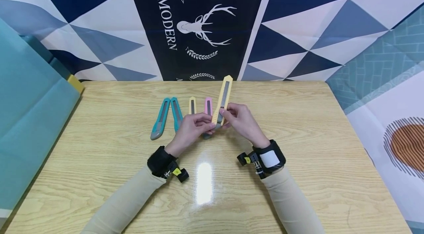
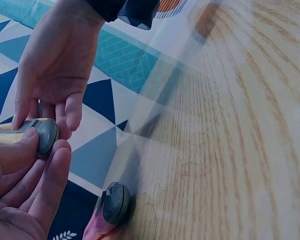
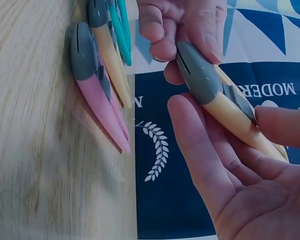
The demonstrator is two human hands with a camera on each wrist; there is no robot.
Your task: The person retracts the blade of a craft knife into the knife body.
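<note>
A yellow utility knife with a grey end is held up above the table between both hands. My left hand pinches its grey end between thumb and fingers, seen close in the left wrist view. My right hand holds the yellow body, its thumb on the grey slider and its fingers beneath. No blade shows out of the knife. On the table behind the hands lie a pink knife and a second yellow knife, each partly hidden by my left hand in the head view.
Two teal utility knives lie to the left, their far ends close together. The wooden table meets a patterned backdrop at its far edge. A teal panel stands along the left side.
</note>
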